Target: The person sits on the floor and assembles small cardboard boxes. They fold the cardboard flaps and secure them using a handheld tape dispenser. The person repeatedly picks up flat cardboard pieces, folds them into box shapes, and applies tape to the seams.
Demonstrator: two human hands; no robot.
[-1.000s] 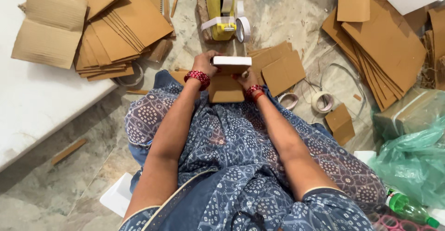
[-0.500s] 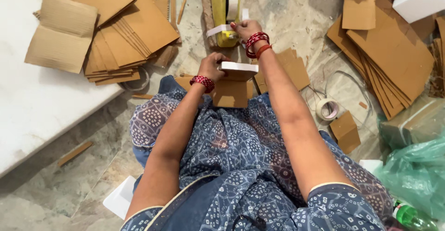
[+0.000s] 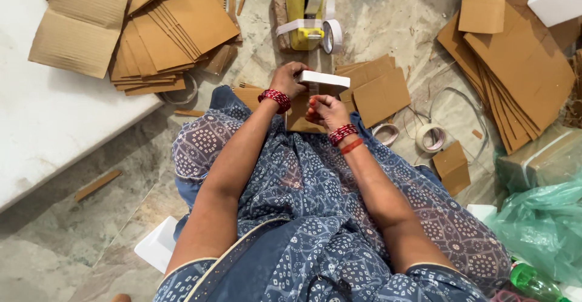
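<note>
Presently, one flat white box [image 3: 324, 79] sits between both hands, above the person's lap and over a brown cardboard piece [image 3: 301, 115] resting on the knees. The left hand [image 3: 290, 77] grasps the box at its left end, fingers wrapped over the edge. The right hand [image 3: 324, 111] is curled closed just below the box's near edge, pinching what appears to be a strip of clear tape; the strip itself is too faint to confirm.

Handling judgement: the box looks light and rigid, with smooth faces that could slip, and thin walls likely to dent under a hard squeeze. Holding it by the short ends or the corners seems soundest.

Count of items in view:
- White box in hand: one.
- Yellow tape dispenser [image 3: 305, 8] on the floor ahead: one.
- Loose tape rolls [image 3: 430, 137] at the right of the lap: two, side by side.
- Stacks of flat cardboard: two main ones, a left stack [image 3: 163, 29] and a right stack [image 3: 515, 65], plus a small pile [image 3: 376, 90] just beside the box; individual sheets cannot be counted.
- Green plastic bag [image 3: 545, 223]: one, at far right.
- Red bangles: a set on each wrist.
</note>
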